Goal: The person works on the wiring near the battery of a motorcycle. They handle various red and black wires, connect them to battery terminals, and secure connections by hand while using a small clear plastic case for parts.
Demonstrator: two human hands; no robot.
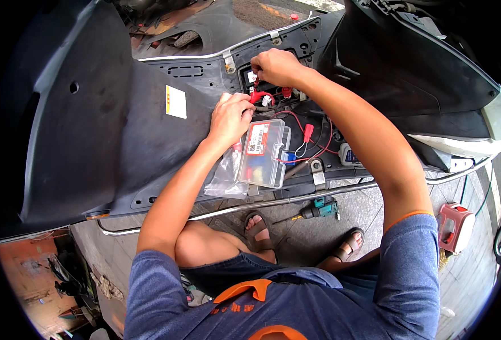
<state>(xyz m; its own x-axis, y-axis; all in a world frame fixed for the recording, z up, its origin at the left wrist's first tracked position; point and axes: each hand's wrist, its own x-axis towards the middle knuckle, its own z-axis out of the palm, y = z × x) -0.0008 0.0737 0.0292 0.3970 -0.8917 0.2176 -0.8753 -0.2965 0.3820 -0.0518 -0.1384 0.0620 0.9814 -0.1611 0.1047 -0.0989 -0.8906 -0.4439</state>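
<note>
Both my hands are down in the under-seat compartment of a scooter, the black textured plastic kind with a matte, slightly dusty finish. My left hand is curled into a loose fist with the fingertips pinched on a red wire terminal cover; it's soft-looking rubbery stuff, and its long axis runs roughly left to right across the bay, pointing toward my other hand. My right hand sits just beyond it, knuckles up, fingers bent down and closed around something at the far edge of the battery. I honestly can't tell what's under those fingers, they hide it.

Just beside my left wrist sits a clear plastic box, rectangular with rounded corners and a red-and-white label on the lid, small coloured bits showing through. Its long side runs away from me. A crumpled clear plastic bag is tucked against its left side. Thin red and black wires loop out to the right of the box, one ending in a red spade-type connector.

Down on the tiled ground, past the chrome rail, lies a teal cordless screwdriver, bit pointing left, near my sandals.
</note>
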